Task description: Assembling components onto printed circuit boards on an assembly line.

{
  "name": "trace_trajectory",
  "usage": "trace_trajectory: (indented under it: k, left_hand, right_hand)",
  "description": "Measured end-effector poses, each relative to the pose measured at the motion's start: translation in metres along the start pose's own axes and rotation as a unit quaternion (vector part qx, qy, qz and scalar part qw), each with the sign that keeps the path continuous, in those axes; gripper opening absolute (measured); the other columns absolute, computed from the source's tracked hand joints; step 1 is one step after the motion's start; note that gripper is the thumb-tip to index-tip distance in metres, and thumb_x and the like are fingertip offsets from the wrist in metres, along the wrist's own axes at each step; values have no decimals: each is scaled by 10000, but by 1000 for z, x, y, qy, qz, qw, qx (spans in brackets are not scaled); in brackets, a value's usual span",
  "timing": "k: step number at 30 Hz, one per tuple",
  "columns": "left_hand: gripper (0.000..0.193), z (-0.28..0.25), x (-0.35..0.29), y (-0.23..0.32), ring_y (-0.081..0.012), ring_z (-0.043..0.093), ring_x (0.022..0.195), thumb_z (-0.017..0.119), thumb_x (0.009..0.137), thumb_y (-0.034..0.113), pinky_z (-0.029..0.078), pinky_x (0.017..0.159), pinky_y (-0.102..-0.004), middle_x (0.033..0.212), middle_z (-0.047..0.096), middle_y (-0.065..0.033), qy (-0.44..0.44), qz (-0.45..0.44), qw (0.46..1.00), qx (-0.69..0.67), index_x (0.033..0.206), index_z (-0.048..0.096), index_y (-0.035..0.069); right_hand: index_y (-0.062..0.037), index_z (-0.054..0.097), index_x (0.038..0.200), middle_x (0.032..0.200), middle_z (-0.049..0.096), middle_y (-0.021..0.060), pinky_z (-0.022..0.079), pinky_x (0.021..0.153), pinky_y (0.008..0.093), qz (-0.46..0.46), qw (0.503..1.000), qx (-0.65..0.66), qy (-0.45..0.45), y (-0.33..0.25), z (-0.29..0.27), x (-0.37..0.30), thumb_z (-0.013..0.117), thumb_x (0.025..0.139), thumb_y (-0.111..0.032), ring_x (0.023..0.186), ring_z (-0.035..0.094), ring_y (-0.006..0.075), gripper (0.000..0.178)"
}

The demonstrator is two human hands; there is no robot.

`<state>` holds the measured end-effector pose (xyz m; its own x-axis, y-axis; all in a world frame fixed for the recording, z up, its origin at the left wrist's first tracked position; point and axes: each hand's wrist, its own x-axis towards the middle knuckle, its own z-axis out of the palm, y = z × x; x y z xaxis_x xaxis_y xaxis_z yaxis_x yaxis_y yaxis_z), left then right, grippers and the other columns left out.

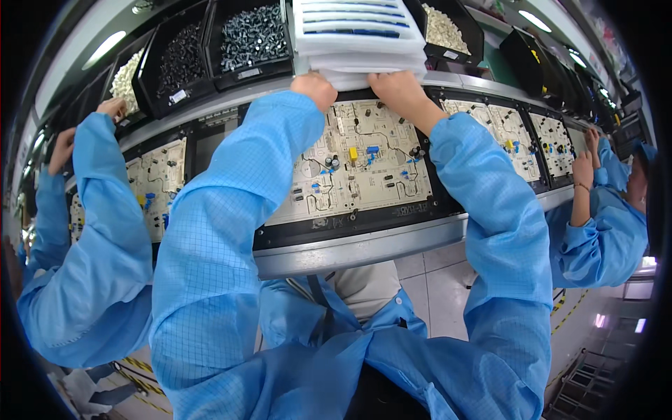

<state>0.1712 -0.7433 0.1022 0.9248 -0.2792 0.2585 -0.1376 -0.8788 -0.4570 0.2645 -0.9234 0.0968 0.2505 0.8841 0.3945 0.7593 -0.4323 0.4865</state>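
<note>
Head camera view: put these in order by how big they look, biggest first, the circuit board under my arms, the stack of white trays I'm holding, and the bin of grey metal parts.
1. circuit board
2. stack of white trays, partly cut off at the top edge
3. bin of grey metal parts

The trays and the bin look close in size, so their order is unsure.

Long bright ceiling light strips (pixel 106 47) hang above a curved grey metal workbench edge (pixel 364 246), with pale square floor tiles (pixel 434 287) and yellow-black striped floor tape (pixel 570 311) below.
</note>
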Motion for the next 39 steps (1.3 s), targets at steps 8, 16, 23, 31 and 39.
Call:
trace_trajectory:
  k: [8, 16, 23, 31, 39]
  left_hand:
    - [210, -7, 29, -20, -288, 648, 800, 524, 762, 70, 539, 603, -380, 875, 630, -145, -143, 15, 990, -10, 904, 633, -40]
    - [189, 2, 39, -19, -293, 630, 818, 518, 763, 77, 535, 646, -371, 862, 626, -153, -116, 56, 991, 33, 858, 665, 5]
    - [172, -9, 43, -10, -300, 626, 826, 542, 755, 121, 518, 637, -439, 838, 641, -123, -164, 90, 981, 47, 827, 692, 77]
    - [175, -3, 64, -19, -308, 637, 846, 550, 753, 111, 529, 646, -463, 872, 649, -129, -147, 41, 986, 64, 861, 681, 67]
    - [172, -14, 51, -15, -258, 644, 838, 522, 791, 95, 534, 691, -369, 867, 662, -99, -166, 68, 983, 44, 841, 686, 80]
  right_hand:
    - [-119, 585, 797, 735, 643, 70, 478, 571, 381, -26, 996, 69, -48, 33, -2, 20, 582, 712, -81, 697, 642, 251, 93]
    - [-128, 575, 854, 736, 640, 75, 473, 581, 384, -3, 995, 89, -52, 42, -4, 18, 552, 758, -110, 716, 636, 261, 100]
    - [-149, 549, 948, 692, 626, 52, 464, 535, 369, -32, 993, 42, -110, 40, -10, 9, 550, 749, -93, 687, 636, 245, 208]
    - [-141, 558, 929, 705, 630, 63, 478, 554, 375, 38, 997, 34, -64, 38, 3, 21, 558, 740, -117, 707, 636, 251, 190]
    - [-16, 535, 990, 896, 615, 201, 470, 705, 379, 103, 955, 218, -172, 42, -16, -4, 429, 866, -136, 840, 589, 362, 202]
